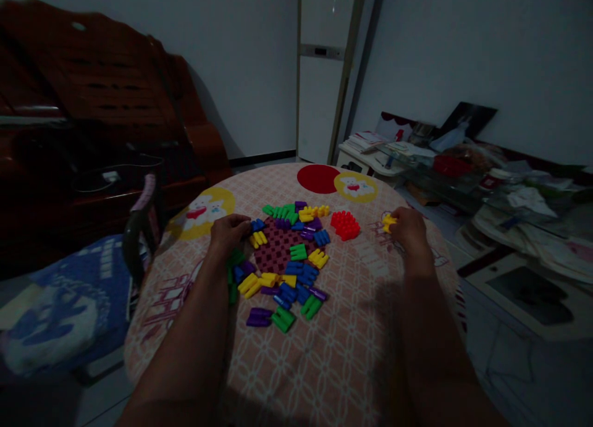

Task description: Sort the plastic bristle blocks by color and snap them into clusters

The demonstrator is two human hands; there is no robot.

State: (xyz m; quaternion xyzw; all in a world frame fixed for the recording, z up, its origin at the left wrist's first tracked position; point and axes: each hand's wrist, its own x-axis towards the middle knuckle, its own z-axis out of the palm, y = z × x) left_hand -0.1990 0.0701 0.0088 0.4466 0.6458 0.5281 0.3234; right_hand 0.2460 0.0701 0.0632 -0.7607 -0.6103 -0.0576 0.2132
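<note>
My left hand is at the left edge of a scattered group of plastic building blocks, its fingertips closed at a blue block. Just below that piece lies a yellow block. Out to the right, my right hand pinches a yellow toy block over the tablecloth. Between the hands sits a cluster of red blocks fitted together. Green blocks, purple blocks and more blue ones lie loose around a dark red patterned patch. My left forearm partly covers some green pieces.
The round table has a pink patterned cloth. A chair with a blue cover stands at the left, before a wooden sofa. On the right is a cluttered glass-topped cabinet. A tall white air conditioner stands behind.
</note>
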